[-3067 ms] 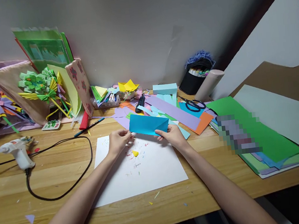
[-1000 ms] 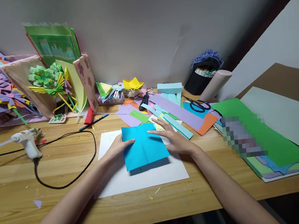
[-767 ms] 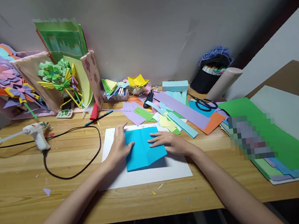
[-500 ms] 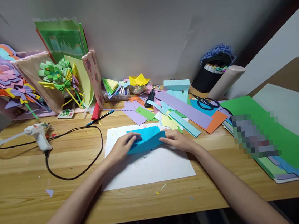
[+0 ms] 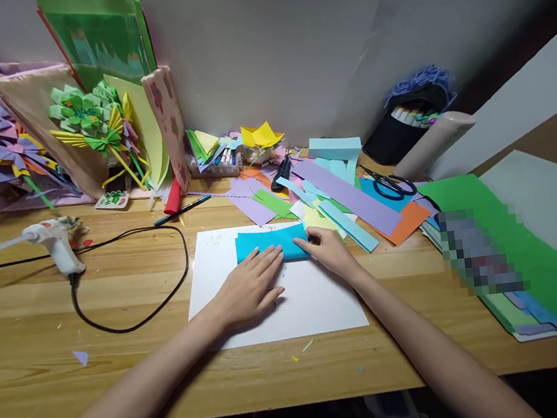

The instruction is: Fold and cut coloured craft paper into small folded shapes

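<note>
A folded blue sheet of paper (image 5: 286,239) lies on a white sheet (image 5: 314,305) in front of me. My left hand (image 5: 254,284) rests flat with fingers stretched, its fingertips pressing on the lower folded edge of the blue paper. At the paper's right end, my right hand (image 5: 331,250) pinches the corner between thumb and curled fingers. Part of that corner is hidden behind the right fingers.
A white glue gun (image 5: 59,247) with a looping black cord stands at left. Paper scraps (image 5: 352,194) and black scissors (image 5: 389,183) lie beyond the hands. Green paper sheets (image 5: 517,229) are stacked at right. Paper flowers (image 5: 82,117) stand at back left.
The blue paper went from a raised, curved fold to a flat, narrower strip. My left hand opened from a curled hold and flattened onto its near edge. The right hand kept its end.
</note>
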A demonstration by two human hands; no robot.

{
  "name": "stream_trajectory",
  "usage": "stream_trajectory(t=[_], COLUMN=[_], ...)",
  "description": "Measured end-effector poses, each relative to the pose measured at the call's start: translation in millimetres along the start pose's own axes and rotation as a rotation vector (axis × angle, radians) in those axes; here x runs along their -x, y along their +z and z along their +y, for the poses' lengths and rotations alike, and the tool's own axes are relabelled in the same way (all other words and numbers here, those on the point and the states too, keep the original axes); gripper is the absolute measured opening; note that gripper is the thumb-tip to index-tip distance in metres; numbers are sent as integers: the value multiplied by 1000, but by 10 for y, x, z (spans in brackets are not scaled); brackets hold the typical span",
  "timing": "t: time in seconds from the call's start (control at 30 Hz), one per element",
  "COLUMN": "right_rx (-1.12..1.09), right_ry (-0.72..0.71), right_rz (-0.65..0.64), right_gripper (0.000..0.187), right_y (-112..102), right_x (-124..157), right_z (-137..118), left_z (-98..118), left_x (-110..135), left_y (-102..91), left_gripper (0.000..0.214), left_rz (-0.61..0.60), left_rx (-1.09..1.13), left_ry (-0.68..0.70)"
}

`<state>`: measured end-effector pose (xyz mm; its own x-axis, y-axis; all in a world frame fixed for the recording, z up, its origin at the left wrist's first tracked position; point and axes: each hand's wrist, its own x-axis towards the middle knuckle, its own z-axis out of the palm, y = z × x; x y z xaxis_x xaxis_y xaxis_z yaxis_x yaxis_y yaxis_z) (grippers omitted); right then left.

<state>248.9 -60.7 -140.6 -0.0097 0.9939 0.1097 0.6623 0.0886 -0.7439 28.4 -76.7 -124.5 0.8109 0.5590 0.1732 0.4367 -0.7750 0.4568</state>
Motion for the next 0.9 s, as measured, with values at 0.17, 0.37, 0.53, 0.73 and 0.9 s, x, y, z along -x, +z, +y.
stream_trajectory(t=[0.17,0.37,0.53,0.73,0.9], right_rx=[-6,20,-36,-119,-123], right_ry=[25,31,43,75,75], right_rz=[15,55,62,73,85], right_gripper=[36,31,29,34,28], right_y=[29,47,71,92,86], right_x=[-7,6,0,-3,15], right_z=[34,-28,8,53,26], left_z=[14,22,-4,-2,-12], left_x=[10,18,28,26,38], left_y=[71,101,119,122,140], left_gripper=[51,49,49,50,49], left_rz=[-21,-9,-36,-55,-28], left_rx=[-42,-19,-19,-42,-7], left_ry=[-55,-85,-105,-114,-101])
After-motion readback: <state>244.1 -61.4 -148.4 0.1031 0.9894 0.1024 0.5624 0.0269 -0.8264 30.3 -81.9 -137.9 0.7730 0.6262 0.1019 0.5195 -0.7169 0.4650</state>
